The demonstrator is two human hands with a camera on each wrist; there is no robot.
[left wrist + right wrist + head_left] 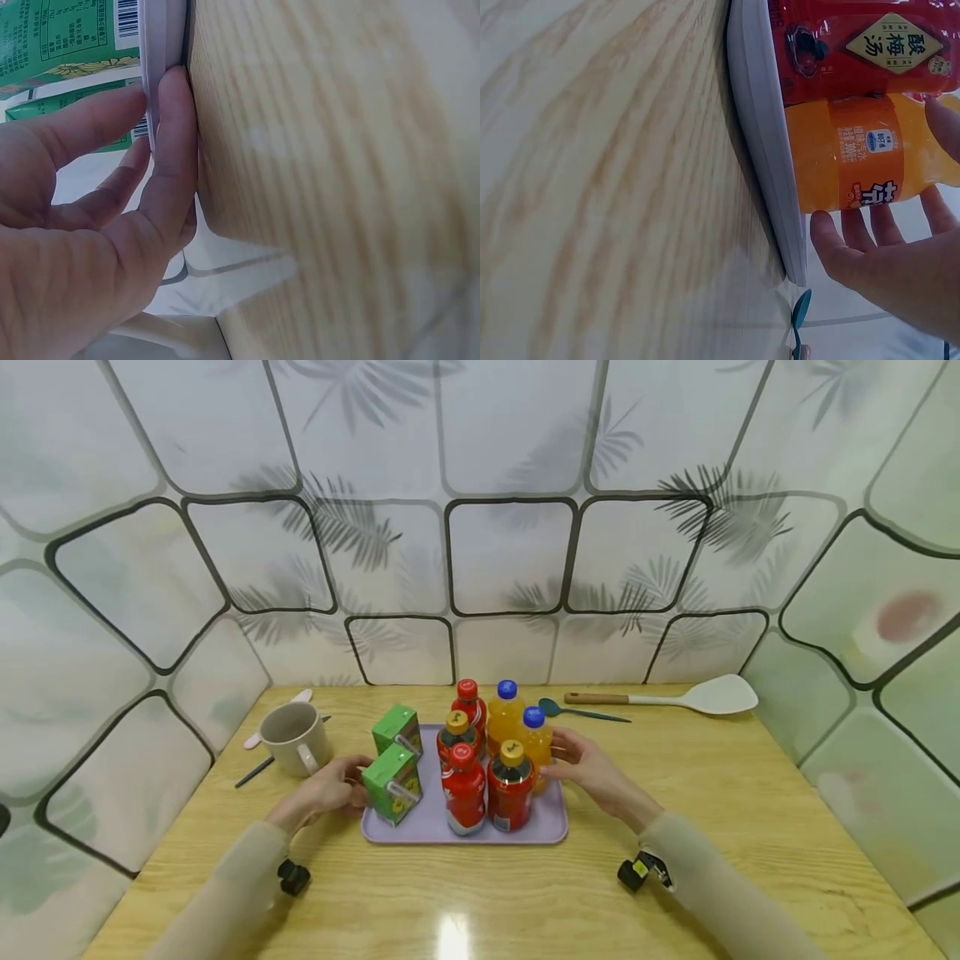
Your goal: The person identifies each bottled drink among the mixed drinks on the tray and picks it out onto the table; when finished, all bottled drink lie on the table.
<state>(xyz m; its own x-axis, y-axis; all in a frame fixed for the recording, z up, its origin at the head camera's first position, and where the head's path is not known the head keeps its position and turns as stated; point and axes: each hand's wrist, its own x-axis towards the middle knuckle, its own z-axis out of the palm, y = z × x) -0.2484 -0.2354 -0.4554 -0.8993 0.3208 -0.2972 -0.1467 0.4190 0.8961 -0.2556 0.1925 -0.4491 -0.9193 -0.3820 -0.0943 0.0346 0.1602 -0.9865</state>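
Note:
My left hand (330,789) pinches the left edge of a lilac tray (431,777); in the left wrist view one finger (174,94) is under its rim. Two green drink cartons (395,783) with straws stand at the tray's left side. My right hand (588,770) curls around the right side of an orange soda bottle (870,150) with a blue cap, fingertips right at its side. Beside it stand another orange soda bottle (505,717), two red bottles (463,795) with red caps and two dark red plum drink bottles (512,792) with yellow caps, all upright.
To the left stands a beige mug (292,737), with a pink spoon (253,741) and a dark thin utensil (255,772) by it. Behind the tray's right side lie a teal spoon (588,713) and a white spatula (716,695) with a wooden handle. Patterned walls enclose the wooden table (675,777).

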